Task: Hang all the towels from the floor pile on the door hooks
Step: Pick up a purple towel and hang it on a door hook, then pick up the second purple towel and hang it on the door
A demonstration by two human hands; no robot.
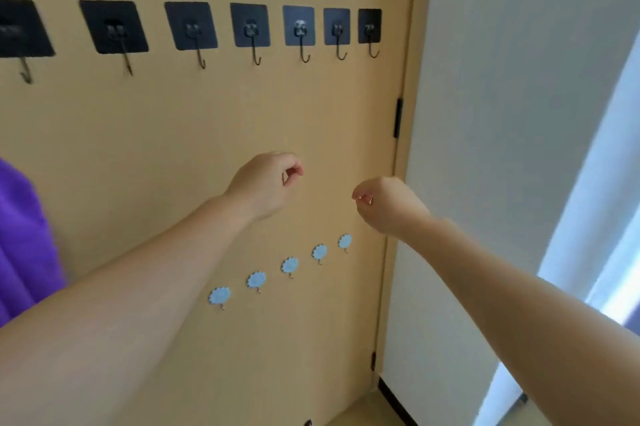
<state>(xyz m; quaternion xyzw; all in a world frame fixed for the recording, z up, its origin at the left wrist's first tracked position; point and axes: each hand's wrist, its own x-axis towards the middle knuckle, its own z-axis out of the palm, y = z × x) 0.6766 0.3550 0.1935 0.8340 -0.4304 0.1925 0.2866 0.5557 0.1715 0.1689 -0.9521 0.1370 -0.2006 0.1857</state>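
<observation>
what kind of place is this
Probably a room in a home, facing a tan door: a row of black adhesive hooks, small blue hooks lower down, a white wall beside it.

Your left forearm and right forearm are bare from wrist to the edge of view. Your left hand and right hand are bare too.

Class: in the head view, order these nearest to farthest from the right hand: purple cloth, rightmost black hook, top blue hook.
1. Top blue hook, just below the right hand.
2. Rightmost black hook, above.
3. Purple cloth, far left.
</observation>
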